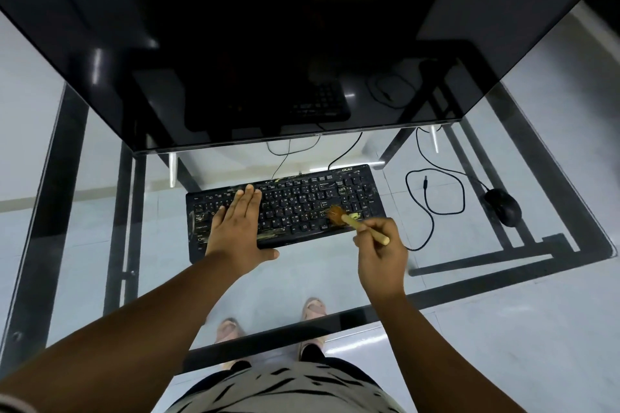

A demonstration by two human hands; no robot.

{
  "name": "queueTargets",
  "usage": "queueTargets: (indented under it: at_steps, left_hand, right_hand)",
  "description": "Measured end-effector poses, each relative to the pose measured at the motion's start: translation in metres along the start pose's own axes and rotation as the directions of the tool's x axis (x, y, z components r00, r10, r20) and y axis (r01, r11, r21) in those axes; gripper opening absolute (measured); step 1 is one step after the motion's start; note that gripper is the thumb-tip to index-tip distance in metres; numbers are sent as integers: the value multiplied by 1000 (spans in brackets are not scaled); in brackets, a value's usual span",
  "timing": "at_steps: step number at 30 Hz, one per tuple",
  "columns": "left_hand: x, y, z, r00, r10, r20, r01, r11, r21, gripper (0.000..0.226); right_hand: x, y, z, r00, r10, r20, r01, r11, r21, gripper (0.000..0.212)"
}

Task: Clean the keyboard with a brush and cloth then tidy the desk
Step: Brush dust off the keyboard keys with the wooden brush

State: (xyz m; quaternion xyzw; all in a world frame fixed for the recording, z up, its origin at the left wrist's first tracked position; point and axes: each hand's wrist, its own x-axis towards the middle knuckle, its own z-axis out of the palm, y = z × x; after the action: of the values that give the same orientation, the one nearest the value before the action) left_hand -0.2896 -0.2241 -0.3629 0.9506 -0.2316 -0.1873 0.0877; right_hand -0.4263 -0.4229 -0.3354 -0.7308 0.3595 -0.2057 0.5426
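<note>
A black keyboard [302, 201] with pale dusty smears lies on the glass desk [486, 278] in front of the monitor. My left hand [235, 228] rests flat on its left half, fingers together and extended, holding nothing. My right hand [380, 255] grips the wooden handle of a small brush [349, 220]. The brown bristles touch the keys at the keyboard's right side, near the arrow keys. No cloth is in view.
A large dark monitor [268, 43] overhangs the back of the desk. A black mouse [503, 206] sits at the right, its cable [432, 211] looped between it and the keyboard. Black frame bars and my feet show through the glass.
</note>
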Motion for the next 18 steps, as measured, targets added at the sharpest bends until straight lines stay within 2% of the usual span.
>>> queueTargets:
  at_steps: [2, 4, 6, 8, 9, 11, 13, 16, 18]
  left_hand:
    - [1, 4, 1, 1000, 0, 6, 0, 1000, -2, 123]
    - [3, 9, 2, 1000, 6, 8, -6, 1000, 0, 123]
    - [4, 12, 2, 1000, 7, 7, -7, 1000, 3, 123]
    - [5, 14, 2, 1000, 0, 5, 0, 1000, -3, 123]
    - [5, 15, 3, 1000, -5, 4, 5, 1000, -5, 123]
    - [7, 18, 3, 1000, -10, 8, 10, 1000, 1, 123]
    - [8, 23, 4, 1000, -9, 13, 8, 1000, 6, 122]
    - [10, 34, 7, 1000, -1, 5, 1, 1000, -4, 122]
    - [12, 40, 8, 1000, 6, -3, -6, 1000, -9, 123]
  right_hand:
    - [4, -3, 5, 992, 18, 121, -29, 995, 92, 10]
    - [9, -1, 7, 984, 22, 177, -23, 1000, 3, 10]
    - [13, 3, 4, 998, -14, 63, 21, 993, -118, 7]
    - [19, 5, -6, 995, -26, -96, 17, 995, -101, 4]
    - [24, 5, -11, 993, -20, -116, 12, 997, -71, 3]
    - [30, 4, -15, 999, 2, -36, -4, 999, -48, 4]
    - [34, 6, -20, 1000, -7, 10, 8, 993, -117, 4]
    - [41, 9, -30, 993, 2, -115, -21, 987, -160, 7]
    - [43, 10, -36, 996, 29, -87, -37, 994, -99, 8]
